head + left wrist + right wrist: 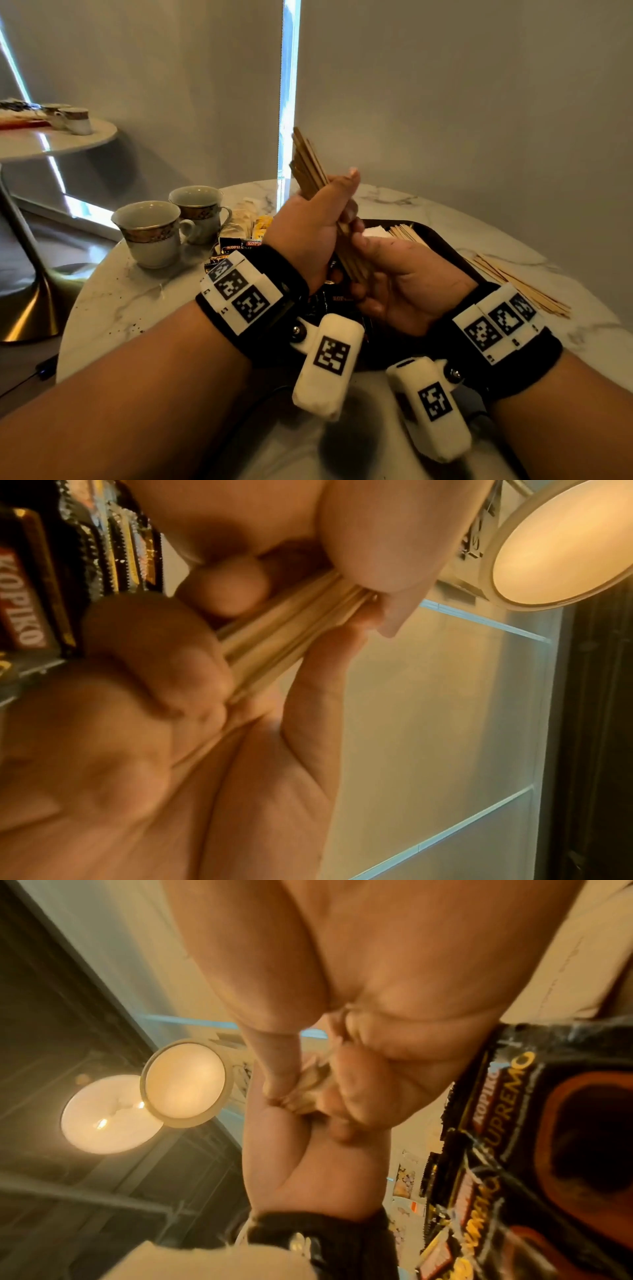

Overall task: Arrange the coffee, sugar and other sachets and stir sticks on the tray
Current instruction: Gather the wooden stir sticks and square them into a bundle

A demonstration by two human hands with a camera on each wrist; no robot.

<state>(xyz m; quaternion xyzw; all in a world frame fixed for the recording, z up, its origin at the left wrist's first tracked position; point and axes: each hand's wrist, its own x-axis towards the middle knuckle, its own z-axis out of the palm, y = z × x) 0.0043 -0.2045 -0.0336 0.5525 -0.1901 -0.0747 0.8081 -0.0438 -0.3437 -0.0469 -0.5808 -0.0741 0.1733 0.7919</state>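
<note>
A bundle of wooden stir sticks (308,164) stands tilted above the black tray (442,240). My left hand (339,205) grips the bundle round its middle, thumb up. My right hand (363,260) holds the bundle's lower end between thumb and curled fingers. The left wrist view shows the stir sticks (284,631) running through my left hand (192,669). In the right wrist view my right hand (308,1091) pinches the stick ends (315,1096). Dark Kopiko coffee sachets (239,244) (507,1123) lie under and left of my hands. More sticks (406,233) lie on the tray's far side.
Two empty teacups (150,233) (200,212) stand at the left of the marble table (113,308). Loose stir sticks (520,287) lie on the table right of the tray. Pale and yellow sachets (253,219) sit behind the coffee ones. A side table (51,140) with crockery stands far left.
</note>
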